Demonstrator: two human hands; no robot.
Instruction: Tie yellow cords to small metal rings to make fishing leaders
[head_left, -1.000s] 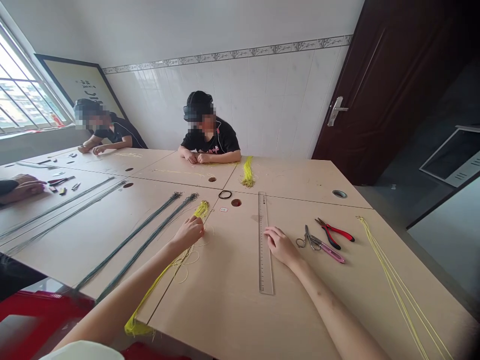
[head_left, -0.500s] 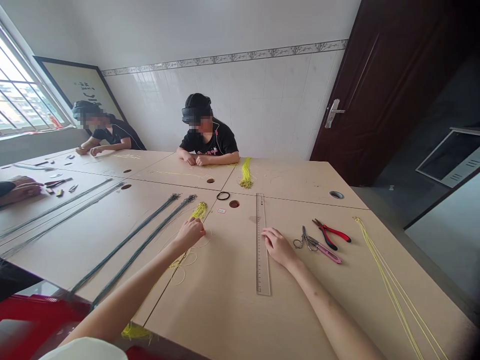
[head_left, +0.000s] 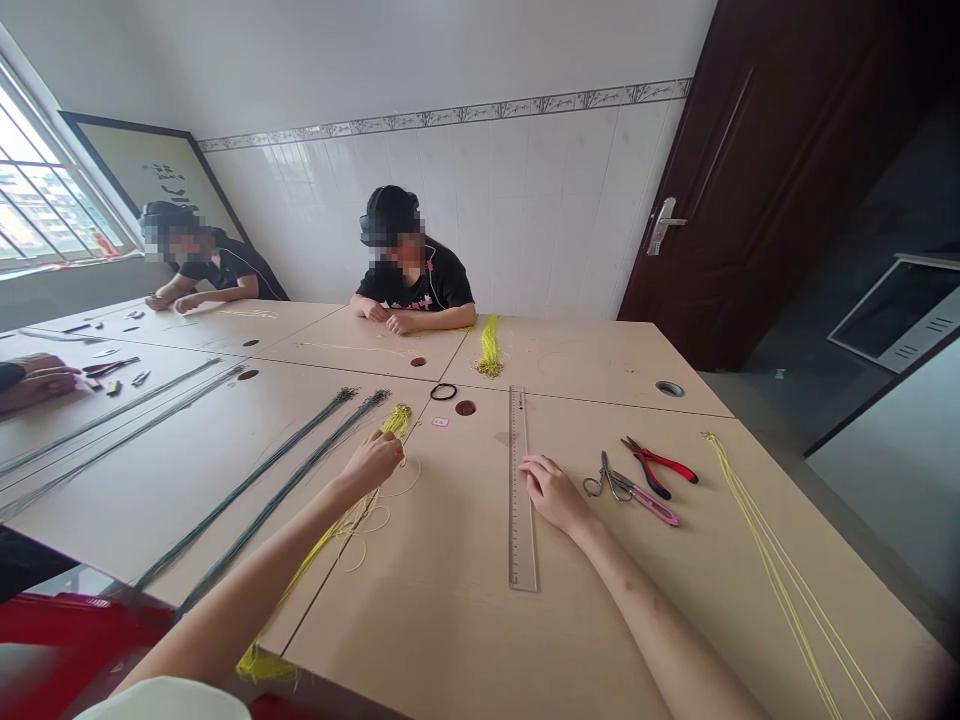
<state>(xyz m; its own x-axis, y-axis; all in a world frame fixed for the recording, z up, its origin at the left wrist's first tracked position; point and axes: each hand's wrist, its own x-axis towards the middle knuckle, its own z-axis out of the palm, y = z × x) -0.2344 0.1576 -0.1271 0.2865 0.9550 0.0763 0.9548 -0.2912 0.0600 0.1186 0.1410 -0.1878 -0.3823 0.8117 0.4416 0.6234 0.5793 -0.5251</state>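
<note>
My left hand is pinched closed on a thin yellow cord, just in front of the gathered end of a yellow cord bundle. Loose loops of yellow cord lie below the wrist, and more strands run under the forearm. A clear ruler lies lengthwise on the table. My right hand rests at its right edge, fingers curled in with the tips touching it. Right of that hand are small scissors, a pink-handled tool and red-and-black pliers.
Dark green cord bundles stretch across the left. Several yellow strands lie at the right. Beyond are a black ring, table holes and another yellow bundle. Two people sit opposite; another person's hand is at left.
My left hand has shifted slightly up and left along the yellow cord. My right hand stays at the ruler. The whole view has moved a little.
</note>
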